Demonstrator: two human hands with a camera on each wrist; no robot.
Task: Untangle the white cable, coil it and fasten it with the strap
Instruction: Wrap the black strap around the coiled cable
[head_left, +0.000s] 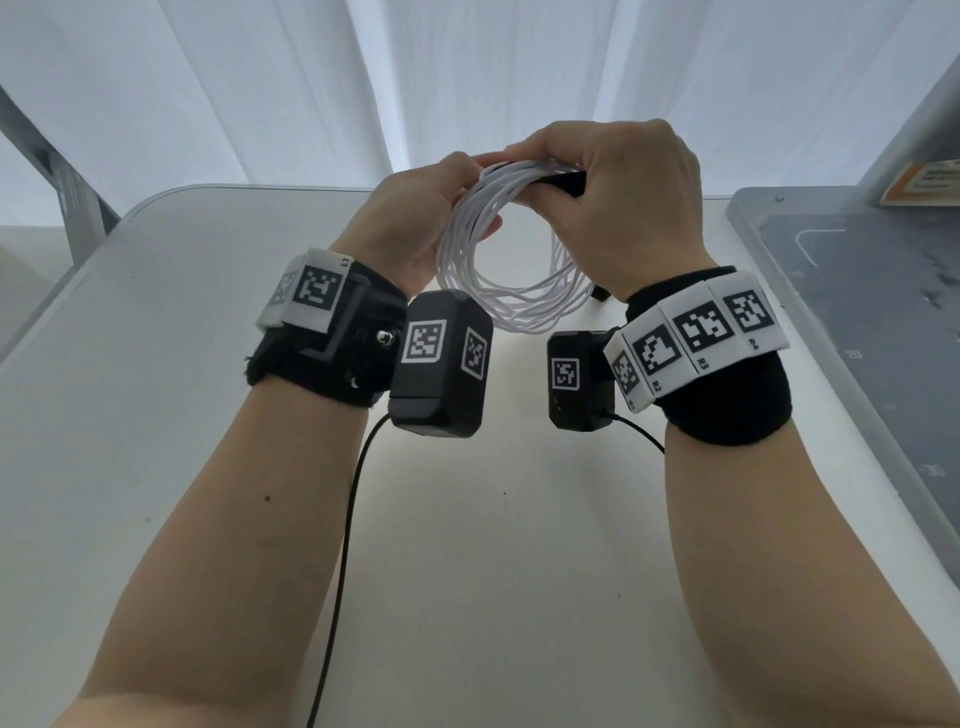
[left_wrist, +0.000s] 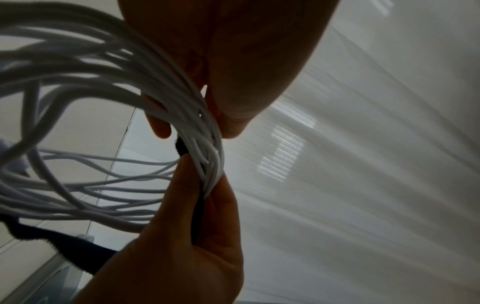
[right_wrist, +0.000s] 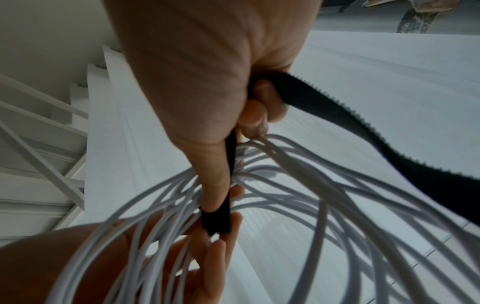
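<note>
The white round cable (head_left: 498, 270), wound into a loose coil of many loops, is being held up above the pale bench (head_left: 156, 415) at the upper centre of the head view. The left grip (head_left: 415, 218) is being kept narrow around the upper left of the coil, its fingers curled over the gathered strands. The right grip (head_left: 623, 202) is being closed tightly on the top of the coil together with the black fabric hook-and-loop strap (right_wrist: 363, 127). In the right wrist view the strap is being pressed along the bunched strands by the right thumb, its short end lying against the left fingertips (right_wrist: 228, 226), while its long free end is trailing away toward the right edge of that frame. In the left wrist view the bundle is being pinched between the two hands at mid-frame.

A white draped curtain (head_left: 260, 78) is hanging behind the bench across the top of the head view. A grey cutting mat (head_left: 857, 312) is lying at the right edge. Black wrist cameras with square markers are being worn on both forearms, with thin black leads hanging down. The coil's lower loops are hanging free between the two wrists.
</note>
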